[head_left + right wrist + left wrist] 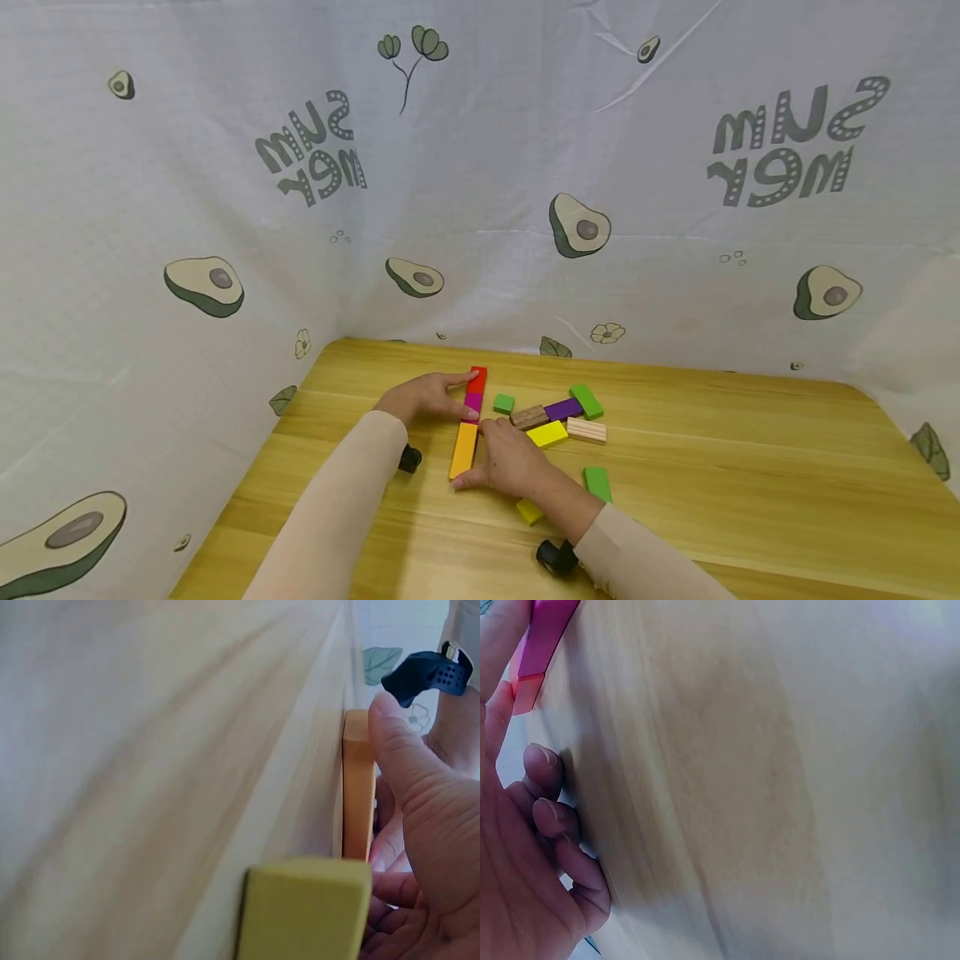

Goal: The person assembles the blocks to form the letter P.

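Note:
A row of wooden blocks stretches away from me: an orange block point(464, 451), a magenta block point(473, 403) and a red block point(477, 381). My left hand point(423, 397) spans the far two, forefinger at the red end and thumb at the magenta block's near end. In the left wrist view its other fingers point(555, 821) curl beside the magenta block point(547, 634). With thumb and fingertips at its two ends, my right hand point(517, 460) grips the orange block. The right wrist view shows the thumb against the orange block's end point(358, 787).
Right of the row lie a small green cube point(504, 404), a brown block point(529, 417), a purple block point(563, 409), a green block point(587, 401), a yellow block point(548, 434) and a striped wood block point(587, 430). Nearer, another yellow block point(530, 511) and green block point(597, 484) flank my right wrist.

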The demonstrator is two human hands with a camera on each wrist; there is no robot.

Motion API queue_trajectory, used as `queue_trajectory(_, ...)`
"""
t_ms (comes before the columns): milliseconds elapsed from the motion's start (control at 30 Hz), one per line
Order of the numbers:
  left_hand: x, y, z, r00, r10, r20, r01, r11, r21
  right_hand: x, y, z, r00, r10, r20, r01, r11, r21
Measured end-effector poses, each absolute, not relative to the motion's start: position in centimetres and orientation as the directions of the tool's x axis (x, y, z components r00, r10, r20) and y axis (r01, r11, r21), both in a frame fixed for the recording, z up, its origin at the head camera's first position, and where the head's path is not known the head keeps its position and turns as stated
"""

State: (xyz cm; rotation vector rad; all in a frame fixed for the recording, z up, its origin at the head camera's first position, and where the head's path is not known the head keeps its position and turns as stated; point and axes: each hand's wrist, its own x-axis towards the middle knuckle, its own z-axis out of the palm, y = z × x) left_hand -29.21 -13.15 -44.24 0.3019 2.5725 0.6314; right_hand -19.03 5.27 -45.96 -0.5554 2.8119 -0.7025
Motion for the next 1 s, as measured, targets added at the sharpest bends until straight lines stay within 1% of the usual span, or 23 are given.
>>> queue_trajectory(200,-29.3,-13.1,-44.4,-0.864,0.326,-0.384,0.105,0.862,0.496,-19.0,5.2,-46.1,-0.911,-0.406,-0.077,-0.326,0.822,-0.467)
queue_trajectory(533,-29.4,-13.3,-44.4,-0.849,0.324,-0.418,0.081,0.860,0.503,-19.1,5.2,-46.1,-0.905,-0.421,-0.067,-0.349,0.822,-0.450)
queue_trajectory(600,-29.4,-13.3,-44.4,-0.852,0.319,-0.416,0.077,0.861,0.502,-19.1,5.3,-46.0,-0.902,-0.426,-0.073,-0.345,0.811,-0.473)
queue_trajectory(700,-29.3,-13.3,-44.4,-0.858,0.305,-0.413,0.067,0.865,0.498,-19.0,5.8,-45.4,-0.902,-0.423,-0.091,-0.313,0.782,-0.539)
queue_trajectory(767,-29.3,-13.3,-44.4,-0.861,0.295,-0.414,0.060,0.868,0.493,-18.7,6.4,-44.8,-0.910,-0.405,-0.094,-0.284,0.771,-0.570)
queue_trajectory(800,-29.3,-13.2,-44.4,-0.863,0.290,-0.414,0.057,0.870,0.490,-18.6,6.7,-44.5,-0.917,-0.388,-0.091,-0.272,0.777,-0.568)
queue_trajectory(867,-29.2,-13.2,-44.3,-0.864,0.282,-0.417,0.050,0.872,0.486,-18.1,7.5,-43.9,-0.936,-0.341,-0.086,-0.248,0.813,-0.527)
queue_trajectory(933,-29.2,-13.1,-44.3,-0.863,0.278,-0.423,0.044,0.874,0.484,-17.5,8.4,-43.4,-0.953,-0.292,-0.087,-0.223,0.863,-0.454)
queue_trajectory(1000,-29.2,-13.1,-44.3,-0.860,0.276,-0.429,0.035,0.871,0.490,-16.7,9.4,-43.1,-0.964,-0.237,-0.117,-0.180,0.912,-0.368)
